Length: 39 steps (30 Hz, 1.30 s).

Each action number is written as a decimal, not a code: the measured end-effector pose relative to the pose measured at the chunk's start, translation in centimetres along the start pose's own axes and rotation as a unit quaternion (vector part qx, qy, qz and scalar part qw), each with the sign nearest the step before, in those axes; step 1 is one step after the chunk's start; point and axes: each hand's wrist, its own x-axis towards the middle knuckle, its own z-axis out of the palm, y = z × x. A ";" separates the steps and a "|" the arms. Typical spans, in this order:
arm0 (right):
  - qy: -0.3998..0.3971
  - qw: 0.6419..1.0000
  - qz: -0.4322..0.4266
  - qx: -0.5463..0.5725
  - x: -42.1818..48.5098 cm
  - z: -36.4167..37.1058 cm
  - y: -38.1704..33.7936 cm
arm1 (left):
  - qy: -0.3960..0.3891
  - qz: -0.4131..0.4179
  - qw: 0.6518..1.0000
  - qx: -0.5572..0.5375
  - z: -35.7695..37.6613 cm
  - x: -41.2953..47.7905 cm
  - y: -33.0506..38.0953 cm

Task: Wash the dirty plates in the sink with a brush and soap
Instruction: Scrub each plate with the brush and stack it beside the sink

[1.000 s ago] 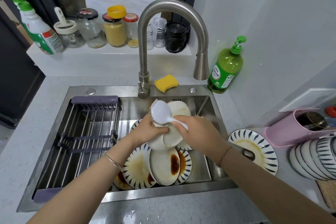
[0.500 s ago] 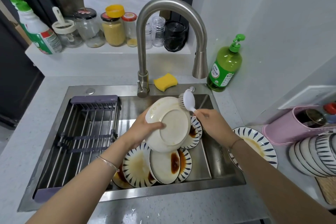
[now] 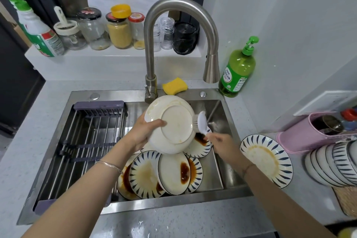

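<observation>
Right now the left hand (image 3: pixel 144 133) grips the held plate (image 3: pixel 173 125) at its left rim, thumb curled across the back and fingers hidden behind. This plate is tilted up over the sink (image 3: pixel 193 202), its plain white underside and foot ring turned toward the camera, its top edge near the base of the faucet (image 3: pixel 181 6). The right hand (image 3: pixel 222 145) pinches the handle of the brush (image 3: pixel 201 122). The brush's long axis runs from that hand up and slightly left, white head uppermost, with the bristles pointing left against the held plate's right rim.

Below the held plate, dirty plates (image 3: pixel 146 176) lean overlapped in the right part of the basin, blue dashes round their rims, smeared with brown sauce. A drying rack (image 3: pixel 92 141) spans the left part of the sink. One more soiled plate (image 3: pixel 266 160) lies flat on the counter just right of the sink.

A yellow sponge (image 3: pixel 174 85) sits behind the sink beside the faucet base. To its right stands a green soap bottle (image 3: pixel 237 69) with a pump; its label carries print too small to read. On the ledge at far left, a spray bottle (image 3: pixel 38 33) has a green, red and white label, also unreadable, with jars (image 3: pixel 119 29) lined up beside it.
</observation>
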 end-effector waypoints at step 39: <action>0.113 0.937 -0.170 -0.284 -5.3 6.3 -3.5 | 0.117 -0.136 0.935 -0.305 4.5 0.9 -2.1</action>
